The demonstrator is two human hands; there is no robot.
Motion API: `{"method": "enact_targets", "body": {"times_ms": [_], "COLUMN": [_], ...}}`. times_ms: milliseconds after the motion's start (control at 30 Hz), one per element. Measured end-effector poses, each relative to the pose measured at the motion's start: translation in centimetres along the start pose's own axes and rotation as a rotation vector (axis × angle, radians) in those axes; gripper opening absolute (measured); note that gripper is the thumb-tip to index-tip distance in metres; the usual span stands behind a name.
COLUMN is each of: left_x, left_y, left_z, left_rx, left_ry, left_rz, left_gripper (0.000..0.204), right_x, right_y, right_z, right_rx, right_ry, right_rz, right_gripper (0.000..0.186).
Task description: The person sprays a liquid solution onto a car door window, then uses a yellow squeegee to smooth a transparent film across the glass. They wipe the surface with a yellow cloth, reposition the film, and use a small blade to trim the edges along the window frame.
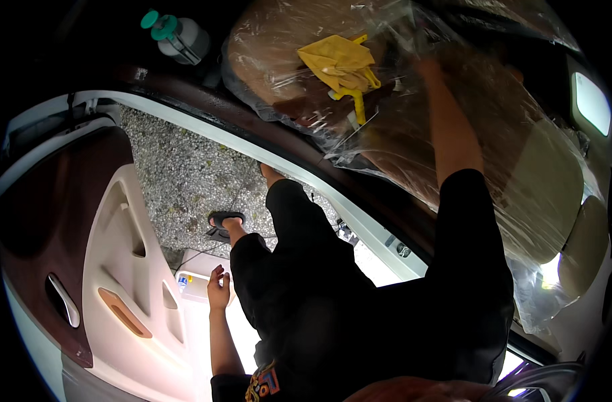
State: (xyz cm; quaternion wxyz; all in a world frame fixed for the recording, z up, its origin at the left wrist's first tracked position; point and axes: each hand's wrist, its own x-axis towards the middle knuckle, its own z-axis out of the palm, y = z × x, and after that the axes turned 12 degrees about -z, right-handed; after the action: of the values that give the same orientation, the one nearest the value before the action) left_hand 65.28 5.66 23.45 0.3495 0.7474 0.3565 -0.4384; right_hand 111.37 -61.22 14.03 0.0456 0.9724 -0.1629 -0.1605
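My right arm stretches across a brown car seat under clear plastic film (pixel 413 134). At its end my right hand (pixel 410 40) is over the film near the top of the seat, dark and smeared by motion, so its fingers and any hold are hidden. Just left of that hand, a crumpled yellow cloth (pixel 339 63) rests on the covered seat. Beside it is a yellow strip-like piece (pixel 358 104), whose kind I cannot make out. My left hand (pixel 219 288) hangs low by my thigh, fingers loosely bent and apart, holding nothing.
An opened car door (pixel 135 268) with beige and dark red trim stands to the left. A whitish bottle with a teal top (pixel 182 40) is at upper left. Past the door sill (pixel 252 144) is pebbled ground (pixel 178 167), where my sandalled foot (pixel 227 220) stands.
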Motion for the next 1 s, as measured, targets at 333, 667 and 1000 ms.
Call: {"method": "enact_targets", "body": {"times_ms": [333,667,1000], "left_x": [0.9,7.2,-0.1], "left_y": [3.5,11.9,22.3], "left_z": [0.2,4.6,0.7], "left_rx": [-0.047,-0.070,-0.293], "left_ry": [-0.031,-0.119,0.062], "left_rz": [0.010,0.234,0.696], "left_gripper": [0.033,0.034,0.040], "right_x": [1.3,2.2,-11.1], "right_y": [-6.7,-0.4,-16.9], "right_z": [5.5,1.7,-24.6], "right_rx": [0.713,0.317,1.120], "right_ry": [0.358,0.338,0.412], "right_rz": [0.021,-0.002,-0.750], "right_gripper": [0.049,0.055,0.030]}}
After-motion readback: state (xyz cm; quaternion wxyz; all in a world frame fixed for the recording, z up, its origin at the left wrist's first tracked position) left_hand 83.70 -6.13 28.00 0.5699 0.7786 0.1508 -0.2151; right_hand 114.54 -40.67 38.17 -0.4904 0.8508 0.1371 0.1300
